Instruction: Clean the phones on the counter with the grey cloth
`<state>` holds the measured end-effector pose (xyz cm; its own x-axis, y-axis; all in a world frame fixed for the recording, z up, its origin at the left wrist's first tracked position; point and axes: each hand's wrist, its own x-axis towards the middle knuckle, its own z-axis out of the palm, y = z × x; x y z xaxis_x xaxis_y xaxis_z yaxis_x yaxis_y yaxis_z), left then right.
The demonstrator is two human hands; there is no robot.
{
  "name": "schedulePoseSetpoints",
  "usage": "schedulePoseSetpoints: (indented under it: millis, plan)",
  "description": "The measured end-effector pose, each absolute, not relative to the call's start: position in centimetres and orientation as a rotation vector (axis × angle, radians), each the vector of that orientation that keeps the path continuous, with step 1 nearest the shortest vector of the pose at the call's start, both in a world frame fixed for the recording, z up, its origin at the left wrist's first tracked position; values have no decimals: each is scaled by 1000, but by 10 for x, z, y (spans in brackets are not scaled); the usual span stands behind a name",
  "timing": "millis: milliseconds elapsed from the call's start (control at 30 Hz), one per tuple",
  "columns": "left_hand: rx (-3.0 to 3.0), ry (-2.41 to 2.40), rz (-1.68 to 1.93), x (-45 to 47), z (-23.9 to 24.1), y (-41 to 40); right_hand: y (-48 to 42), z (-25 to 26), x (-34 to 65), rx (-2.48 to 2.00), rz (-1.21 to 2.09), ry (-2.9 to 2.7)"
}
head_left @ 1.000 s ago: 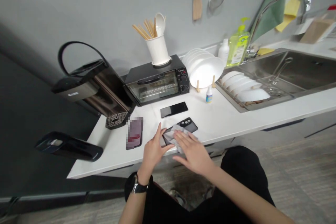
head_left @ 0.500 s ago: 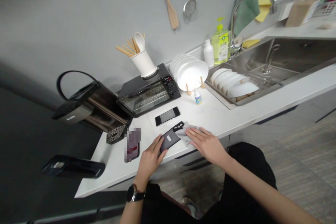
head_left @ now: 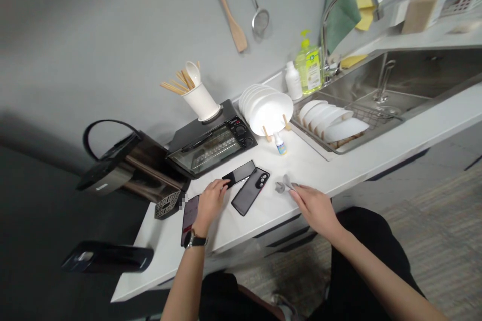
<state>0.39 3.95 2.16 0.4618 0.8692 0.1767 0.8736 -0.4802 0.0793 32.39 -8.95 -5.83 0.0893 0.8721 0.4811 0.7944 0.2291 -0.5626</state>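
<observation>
My left hand [head_left: 209,202] rests on the white counter [head_left: 339,170] with its fingers curled on the near end of a black phone [head_left: 238,172] that lies screen up. Beside it, untouched, lies a second black phone [head_left: 250,190], back up, with its camera ring showing. My right hand [head_left: 315,205] pinches a small grey cloth [head_left: 283,185], bunched up on the counter to the right of that phone. A third, dark reddish phone [head_left: 189,212] lies just left of my left wrist.
A black toaster oven [head_left: 209,139] with a white utensil cup [head_left: 199,98] stands behind the phones. Left of it is a dark appliance [head_left: 128,165]. White plates [head_left: 268,110] and a small dropper bottle [head_left: 279,144] stand to the right, before the sink [head_left: 410,85].
My left hand let go of the back-up phone and moved up to the screen-up phone. My right hand drew the cloth off to the right and bunched it. The view shifted.
</observation>
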Motion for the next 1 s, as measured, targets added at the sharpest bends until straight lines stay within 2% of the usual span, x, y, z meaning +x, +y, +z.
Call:
schedulePoseSetpoints:
  millis: [167,267,400,667,867,1000]
  plan:
    - [-2824,-1463,-235,-4,12,59,-64,-48,304,-1310,39,-1895]
    - [-2787,-1506,-317,-3,2,58,-46,-43,281,-1181,95,-2113]
    - [-2668,-1618,-509,-1,-2,51,-31,-48,255,-1311,146,-2059]
    - [-2397,-1863,-1068,-24,22,20,8,-34,245,-1478,163,-1678]
    - [-2636,-2011,-1200,5,-12,-29,-26,-38,251,-1247,204,-1835]
    - [-2786,-2045,-1251,28,-21,-42,-35,-44,253,-1393,52,-1945]
